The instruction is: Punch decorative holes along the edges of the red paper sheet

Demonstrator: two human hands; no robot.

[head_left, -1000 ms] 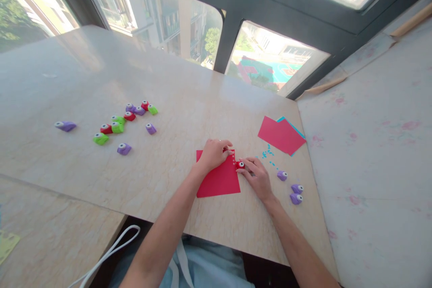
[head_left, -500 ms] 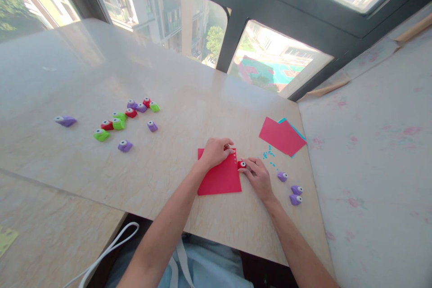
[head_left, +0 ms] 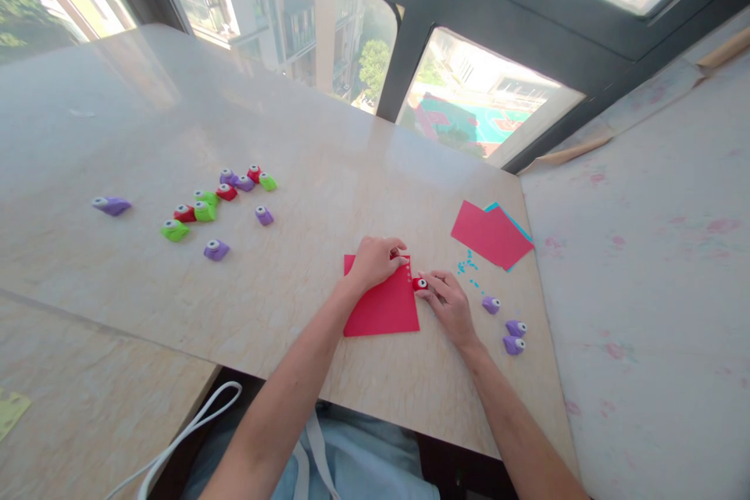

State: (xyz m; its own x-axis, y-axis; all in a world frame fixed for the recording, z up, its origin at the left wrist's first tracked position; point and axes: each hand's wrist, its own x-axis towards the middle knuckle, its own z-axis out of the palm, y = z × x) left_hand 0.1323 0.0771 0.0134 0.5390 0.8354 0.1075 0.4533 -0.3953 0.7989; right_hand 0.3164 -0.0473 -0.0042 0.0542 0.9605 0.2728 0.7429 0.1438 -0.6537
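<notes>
A red sheet of paper (head_left: 380, 308) lies flat on the beige marble table (head_left: 281, 305) in front of me. My left hand (head_left: 375, 262) presses down on its far corner. A row of small punched holes runs along its right edge. My right hand (head_left: 448, 305) holds a small red paper punch (head_left: 418, 283) against that right edge, fingers closed over it. Tiny blue paper bits (head_left: 467, 266) lie scattered just beyond my right hand.
Three purple punches (head_left: 508, 326) sit to the right of my right hand. A red sheet over a blue one (head_left: 490, 234) lies further back right. Several green, red and purple punches (head_left: 218, 203) are spread at the left. A window frame runs behind the table.
Both hands stay on the red sheet and the red punch. Only the view has shifted slightly; nothing was picked up or let go.
</notes>
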